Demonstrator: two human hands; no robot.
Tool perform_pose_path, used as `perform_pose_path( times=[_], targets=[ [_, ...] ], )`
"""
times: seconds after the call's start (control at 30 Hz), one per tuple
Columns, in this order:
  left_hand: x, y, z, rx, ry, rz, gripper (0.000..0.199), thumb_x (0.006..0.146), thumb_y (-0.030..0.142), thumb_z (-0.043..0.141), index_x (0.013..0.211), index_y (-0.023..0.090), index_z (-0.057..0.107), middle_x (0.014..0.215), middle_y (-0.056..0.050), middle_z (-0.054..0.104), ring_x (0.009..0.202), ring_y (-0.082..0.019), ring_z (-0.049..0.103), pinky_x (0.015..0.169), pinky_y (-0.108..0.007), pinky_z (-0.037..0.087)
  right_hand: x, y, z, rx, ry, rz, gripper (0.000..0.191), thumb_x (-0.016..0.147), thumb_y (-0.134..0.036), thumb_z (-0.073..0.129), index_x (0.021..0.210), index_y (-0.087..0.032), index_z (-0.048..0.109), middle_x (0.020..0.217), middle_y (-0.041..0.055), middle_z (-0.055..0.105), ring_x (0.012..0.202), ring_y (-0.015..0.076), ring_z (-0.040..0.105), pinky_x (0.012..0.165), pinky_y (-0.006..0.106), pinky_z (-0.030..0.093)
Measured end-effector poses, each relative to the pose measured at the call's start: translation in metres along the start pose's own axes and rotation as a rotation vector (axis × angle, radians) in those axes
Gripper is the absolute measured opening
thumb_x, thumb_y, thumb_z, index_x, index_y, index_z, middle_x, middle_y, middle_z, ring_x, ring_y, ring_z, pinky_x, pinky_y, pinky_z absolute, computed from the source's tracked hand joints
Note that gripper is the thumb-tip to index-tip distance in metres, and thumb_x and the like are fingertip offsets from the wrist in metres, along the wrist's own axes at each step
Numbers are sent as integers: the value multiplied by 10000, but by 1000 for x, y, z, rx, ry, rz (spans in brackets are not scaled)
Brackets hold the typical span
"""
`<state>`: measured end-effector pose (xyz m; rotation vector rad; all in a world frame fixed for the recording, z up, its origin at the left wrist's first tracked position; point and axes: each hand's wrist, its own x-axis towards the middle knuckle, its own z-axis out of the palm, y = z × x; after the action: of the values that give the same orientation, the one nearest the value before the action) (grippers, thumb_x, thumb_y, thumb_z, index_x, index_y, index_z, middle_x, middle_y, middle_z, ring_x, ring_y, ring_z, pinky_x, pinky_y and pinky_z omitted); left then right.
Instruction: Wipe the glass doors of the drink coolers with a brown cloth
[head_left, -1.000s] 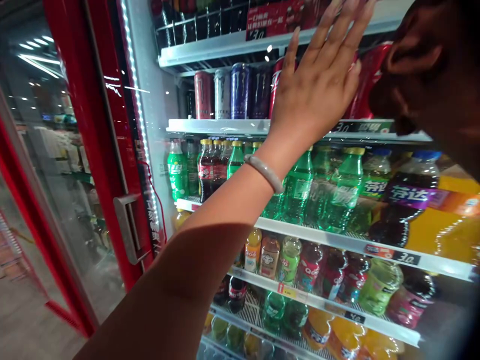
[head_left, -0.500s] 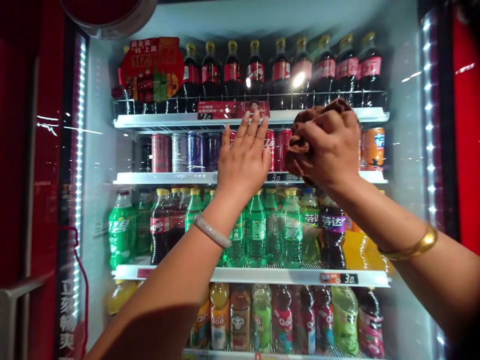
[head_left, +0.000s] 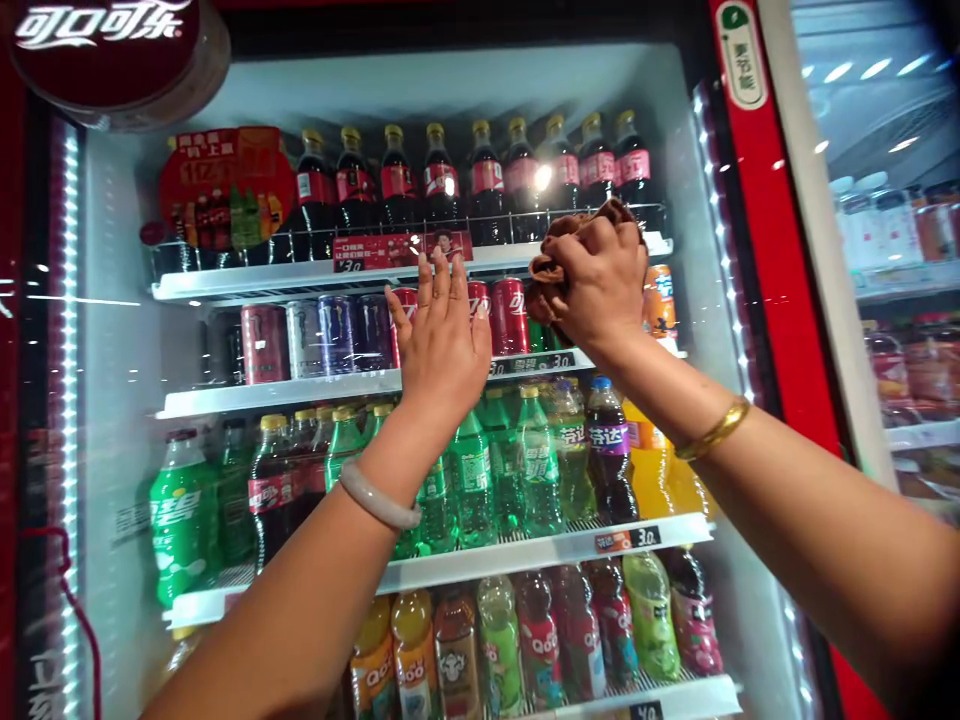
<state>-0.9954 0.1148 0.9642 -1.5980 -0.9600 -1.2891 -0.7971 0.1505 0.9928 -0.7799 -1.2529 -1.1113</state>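
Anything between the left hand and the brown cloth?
Head view: bare stretch between left hand and brown cloth, just cans showing behind, on a shelf.

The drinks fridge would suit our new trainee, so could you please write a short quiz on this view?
1. Which hand holds the bunched brown cloth?

2. True or false: the left hand has its fingers extended, with its back to the camera.

3. Which bottles stand on the top shelf?
A) Green bottles with blue caps
B) Dark-drink bottles with yellow caps
C) Orange-drink bottles with white caps

Key: 1. The right hand. 2. True. 3. B.
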Motion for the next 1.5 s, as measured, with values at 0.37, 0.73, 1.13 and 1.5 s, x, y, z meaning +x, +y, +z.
perform_pose_path(
  times=[0.37, 0.73, 1.13, 1.5],
  targets=[
    [-1, 91, 49, 4, -125, 187, 679, 1009, 256, 358, 1671, 138, 263, 1764, -95, 244, 1666, -251, 126, 1370, -518, -80, -26, 84, -18, 10, -116, -220, 388, 965, -536, 527, 1234, -306, 686, 1179, 100, 613, 1126, 306, 524, 1017, 528, 461],
    [-6, 93, 55, 10, -132, 199, 672, 1007, 253, 377, 1661, 129, 281, 1769, -122, 201, 1667, -245, 129, 1373, -512, -58, -64, 99, -32, 31, -124, -237, 310, 969, -487, 536, 1206, -352, 683, 1231, 74, 619, 1176, 319, 533, 1040, 555, 449],
    [-8, 95, 59, -20, -105, 169, 679, 1011, 261, 374, 1678, 214, 254, 1775, -71, 206, 1666, -233, 128, 1363, -481, -110, -30, 95, -20, -101, -58, -39, 379, 988, -473, 491, 1250, -254, 656, 1291, 132, 578, 1217, 361, 456, 988, 572, 423],
    [-22, 124, 70, 40, -44, -20, 756, 1011, 294, 427, 1703, 190, 140, 1781, -109, 150, 1672, -283, 77, 1360, -572, -76, -44, 185, -41, 49, -162, -357, 296, 926, -478, 584, 1109, -299, 733, 1198, 98, 648, 1157, 323, 535, 1033, 550, 451]
  ],
)
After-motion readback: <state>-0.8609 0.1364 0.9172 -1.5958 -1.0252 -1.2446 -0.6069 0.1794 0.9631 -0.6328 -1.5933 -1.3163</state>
